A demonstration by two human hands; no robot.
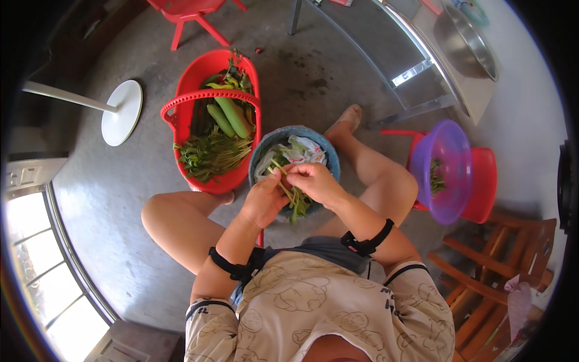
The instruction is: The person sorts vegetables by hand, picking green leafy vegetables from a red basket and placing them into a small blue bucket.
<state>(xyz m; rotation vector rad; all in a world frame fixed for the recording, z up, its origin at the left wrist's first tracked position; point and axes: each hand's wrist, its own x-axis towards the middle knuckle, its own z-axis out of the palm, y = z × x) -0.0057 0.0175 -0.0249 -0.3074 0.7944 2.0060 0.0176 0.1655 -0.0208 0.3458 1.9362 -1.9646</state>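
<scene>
Leafy green stems (296,199) are held between both hands above a blue-grey bucket (333,156). My left hand (266,199) grips the stems from the left, thumb on top. On their right side, my right hand (314,181) pinches a stem with its fingertips close to the left thumb. Inside the bucket lie a white plastic bag (307,149) with red print and some green scraps; the hands hide part of its contents. Left of the bucket stands a red handled basket (181,86) with a heap of leafy greens (217,151) and long green gourds (233,115).
A purple basin (448,199) with some greens (437,176) sits on a red chair (484,185) at right. Wooden folding chairs (497,258) lean nearby. At upper right, a steel bowl (463,45) rests on a table. A white round stand base (122,113) is at left.
</scene>
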